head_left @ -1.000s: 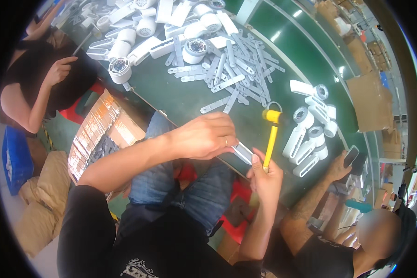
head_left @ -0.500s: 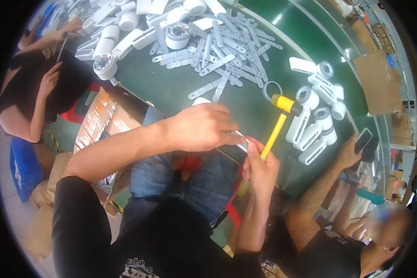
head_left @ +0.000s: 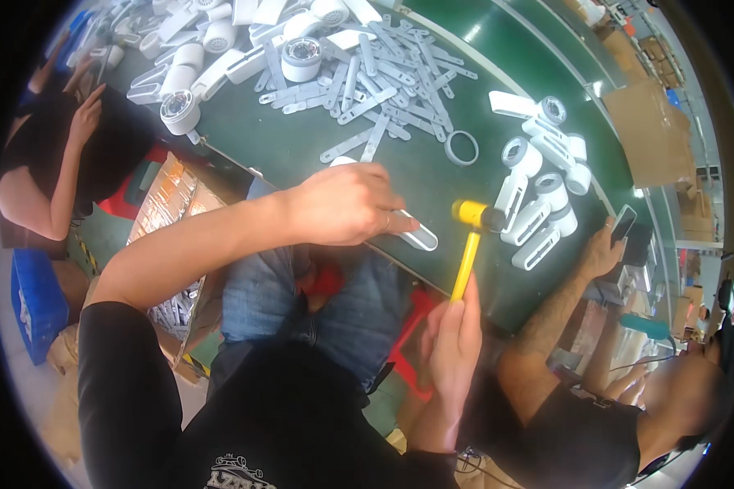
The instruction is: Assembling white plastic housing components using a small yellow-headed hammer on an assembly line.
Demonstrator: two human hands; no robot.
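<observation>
Your left hand (head_left: 347, 204) grips the white handle (head_left: 421, 237), tip poking right. Your right hand (head_left: 453, 342) has the hammer (head_left: 469, 251) clutched just beyond.

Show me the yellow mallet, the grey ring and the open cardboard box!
Yellow mallet (head_left: 470, 247): head view, on the handle just below its head.
Grey ring (head_left: 451, 158): head view, on its lower-left rim.
Open cardboard box (head_left: 165, 194): head view, on its taped panel.

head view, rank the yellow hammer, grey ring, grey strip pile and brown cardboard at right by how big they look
Largest to smallest, by outline in the head view:
1. grey strip pile
2. brown cardboard
3. yellow hammer
4. grey ring
</observation>
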